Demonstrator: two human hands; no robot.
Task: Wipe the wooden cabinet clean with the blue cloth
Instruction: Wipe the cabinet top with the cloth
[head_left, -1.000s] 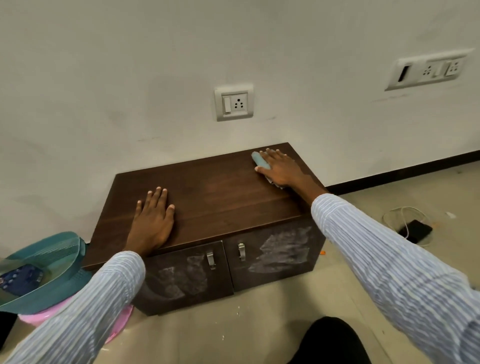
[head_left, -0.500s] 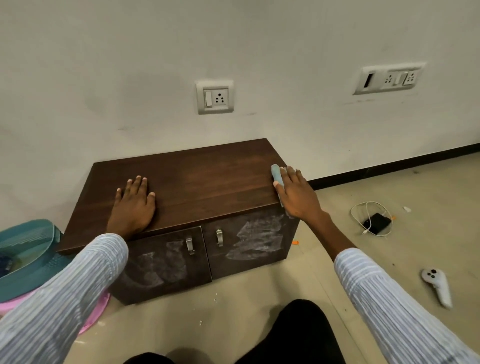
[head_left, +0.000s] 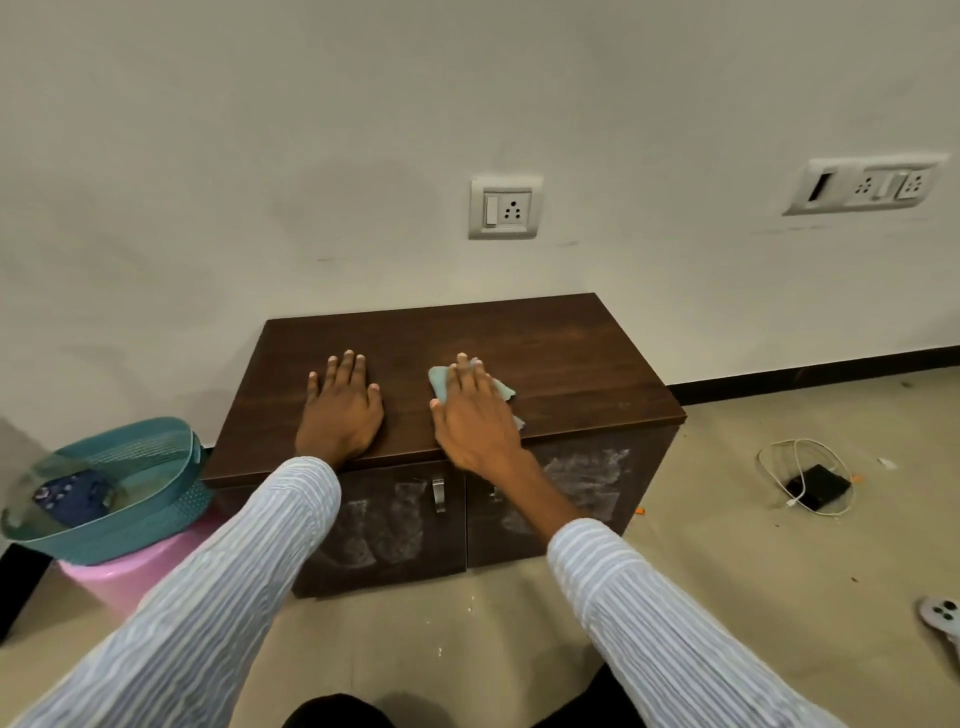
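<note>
Cloth is lying flattened on the wooden cabinet (head_left: 571, 364) top, near the front edge and a little right of centre; this blue cloth (head_left: 500, 389) is showing only at its corners, since the right hand (head_left: 475, 413) is pressing down on it with fingers spread and palm flat, not gripping it. The left hand (head_left: 340, 410) is resting just beside, also splayed flat on bare wood, holding nothing and probably bracing the body. Judging by its crumpled edge, the cloth is looking soft, thin and light, so it is likely bunching or sliding out unless the palm is bearing on its middle. Whitish smears (head_left: 587, 473) are showing on both doors, which probably are still needing a wipe.
</note>
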